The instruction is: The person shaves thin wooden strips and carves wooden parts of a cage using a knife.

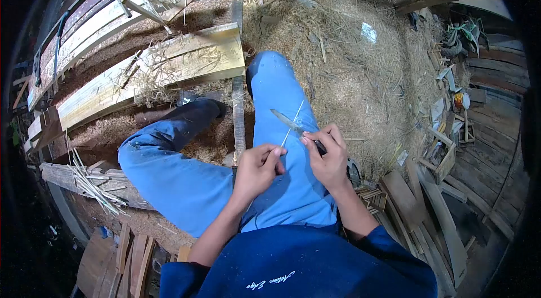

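Observation:
My left hand point(259, 169) pinches the near end of a thin pale stick point(292, 123), which slants up and to the right over my thigh. A knife point(286, 121) is gripped in my right hand point(328, 157), its dark handle mostly covered by my fingers. The blade points up and to the left and crosses the stick in this view, just above my blue trouser leg point(279, 92). Both hands are close together over that leg.
A bundle of thin sticks point(93, 182) lies on a timber beam at the left. Thick planks point(158, 67) stretch across the upper left. Shavings and straw point(349, 72) cover the ground ahead. Boards point(420, 208) lean at the lower right, below a wooden crate point(442, 163).

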The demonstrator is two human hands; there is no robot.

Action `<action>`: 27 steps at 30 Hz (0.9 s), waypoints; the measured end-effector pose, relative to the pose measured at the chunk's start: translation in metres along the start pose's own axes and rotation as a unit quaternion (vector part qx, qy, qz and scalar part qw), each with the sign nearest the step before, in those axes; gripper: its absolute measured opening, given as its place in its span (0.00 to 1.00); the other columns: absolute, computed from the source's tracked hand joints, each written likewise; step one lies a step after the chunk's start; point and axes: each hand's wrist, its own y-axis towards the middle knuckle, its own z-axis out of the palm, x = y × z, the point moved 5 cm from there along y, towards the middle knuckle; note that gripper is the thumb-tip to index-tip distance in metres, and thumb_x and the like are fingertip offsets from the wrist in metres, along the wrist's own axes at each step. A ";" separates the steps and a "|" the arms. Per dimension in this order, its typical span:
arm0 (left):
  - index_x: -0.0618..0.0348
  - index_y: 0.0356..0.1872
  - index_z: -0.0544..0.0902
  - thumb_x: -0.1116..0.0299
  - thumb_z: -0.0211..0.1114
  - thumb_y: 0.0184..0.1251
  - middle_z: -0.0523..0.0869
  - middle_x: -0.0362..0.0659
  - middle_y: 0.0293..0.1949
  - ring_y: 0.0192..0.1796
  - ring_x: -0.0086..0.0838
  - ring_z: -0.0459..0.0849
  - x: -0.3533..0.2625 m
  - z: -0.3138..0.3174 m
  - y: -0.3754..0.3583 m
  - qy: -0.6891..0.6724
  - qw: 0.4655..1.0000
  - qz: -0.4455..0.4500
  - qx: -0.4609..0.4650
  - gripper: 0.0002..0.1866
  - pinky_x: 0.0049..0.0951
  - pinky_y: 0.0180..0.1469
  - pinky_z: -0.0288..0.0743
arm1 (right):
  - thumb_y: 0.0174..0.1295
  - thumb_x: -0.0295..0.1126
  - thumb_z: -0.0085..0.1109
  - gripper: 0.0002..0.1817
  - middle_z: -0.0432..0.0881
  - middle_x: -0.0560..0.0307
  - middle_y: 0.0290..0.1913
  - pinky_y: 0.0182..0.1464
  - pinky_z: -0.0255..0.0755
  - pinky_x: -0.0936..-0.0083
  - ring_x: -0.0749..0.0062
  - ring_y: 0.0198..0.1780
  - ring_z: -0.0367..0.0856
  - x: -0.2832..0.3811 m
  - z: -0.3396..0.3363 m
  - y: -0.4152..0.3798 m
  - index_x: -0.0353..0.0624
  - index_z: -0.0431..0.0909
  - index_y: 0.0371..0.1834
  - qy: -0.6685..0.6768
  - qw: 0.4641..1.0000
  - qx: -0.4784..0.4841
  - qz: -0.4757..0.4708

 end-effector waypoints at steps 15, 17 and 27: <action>0.66 0.41 0.88 0.64 0.59 0.84 0.81 0.38 0.17 0.19 0.18 0.75 0.000 0.009 0.013 0.048 0.999 0.001 0.008 0.16 0.28 0.24 0.68 | 0.62 0.31 0.76 0.07 0.80 0.53 0.38 0.39 0.78 0.63 0.57 0.37 0.86 -0.004 0.004 -0.003 0.42 0.91 0.40 0.013 1.000 0.026 0.003; 0.66 0.40 0.88 0.64 0.58 0.85 0.81 0.37 0.18 0.19 0.17 0.74 0.003 0.005 0.006 0.041 0.999 -0.009 0.016 0.16 0.27 0.23 0.67 | 0.62 0.31 0.76 0.07 0.81 0.53 0.38 0.39 0.78 0.62 0.57 0.37 0.86 -0.002 0.005 -0.003 0.42 0.91 0.40 0.011 1.000 0.020 0.006; 0.64 0.42 0.87 0.58 0.61 0.85 0.82 0.39 0.18 0.13 0.16 0.71 0.021 -0.021 -0.045 -0.029 0.995 -0.085 0.046 0.18 0.20 0.16 0.60 | 0.64 0.31 0.75 0.06 0.80 0.52 0.38 0.38 0.77 0.60 0.54 0.37 0.86 -0.010 0.007 0.006 0.42 0.90 0.40 -0.020 0.999 -0.024 0.019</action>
